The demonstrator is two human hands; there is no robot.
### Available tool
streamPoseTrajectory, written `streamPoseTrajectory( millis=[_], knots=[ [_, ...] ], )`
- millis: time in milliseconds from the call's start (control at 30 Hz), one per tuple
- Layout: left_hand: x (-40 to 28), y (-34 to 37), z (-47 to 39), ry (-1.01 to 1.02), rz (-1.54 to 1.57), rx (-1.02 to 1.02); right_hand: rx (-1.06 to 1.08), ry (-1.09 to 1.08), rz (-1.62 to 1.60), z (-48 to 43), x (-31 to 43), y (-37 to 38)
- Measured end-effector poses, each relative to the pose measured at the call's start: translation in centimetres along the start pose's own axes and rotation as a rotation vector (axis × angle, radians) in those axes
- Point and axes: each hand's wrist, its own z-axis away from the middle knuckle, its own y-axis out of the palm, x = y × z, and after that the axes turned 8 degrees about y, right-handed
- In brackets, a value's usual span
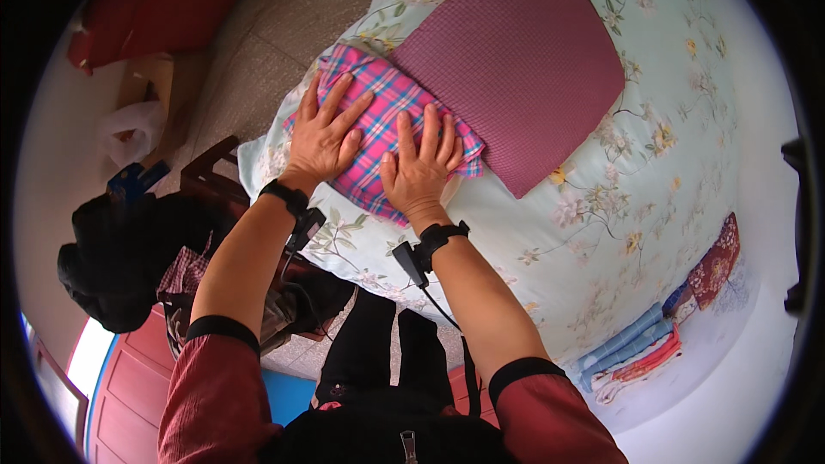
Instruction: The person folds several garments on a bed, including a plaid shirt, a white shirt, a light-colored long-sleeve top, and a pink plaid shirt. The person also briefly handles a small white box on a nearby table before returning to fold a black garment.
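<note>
A pink and blue plaid cloth [380, 142], folded into a bundle, lies on the floral bed cover [580, 258] near the bed's edge. My left hand [322, 135] rests flat on its left part with the fingers spread. On the right part of the same cloth lies my right hand [422, 161], palm down, fingers slightly apart. Just beyond the cloth, a mauve textured cushion or folded cover [515, 71] touches its far edge. Both wrists wear black straps with small devices and cables.
Folded blue and red textiles [628, 351] lie at the bed's right side. Dark clothing [116, 258] is heaped at the left over wooden furniture [209, 171]. A cardboard box [184, 96] and a white plastic bag [132, 132] stand farther back by the wall.
</note>
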Motion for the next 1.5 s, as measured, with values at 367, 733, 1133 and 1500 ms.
streamPoseTrajectory(
  millis=[367,733,1133,1500],
  knots=[
    [-4.2,-3.9,-0.5,-0.204,-0.177,0.162,0.032,0.174,0.149,6.2,-4.9,-4.0],
    [-12.8,-5.0,10.4,-0.121,-0.098,0.1,0.307,1.096,-0.113,43.1,-24.5,-24.8],
    [-41.5,-9.5,12.3,0.208,0.564,0.551,-0.628,1.241,-0.606,79.0,-16.9,-42.0],
    [-89.7,-28.1,16.5,1.191,1.084,0.342,-1.314,0.887,0.515,102.6,11.7,-76.4]
  ],
)
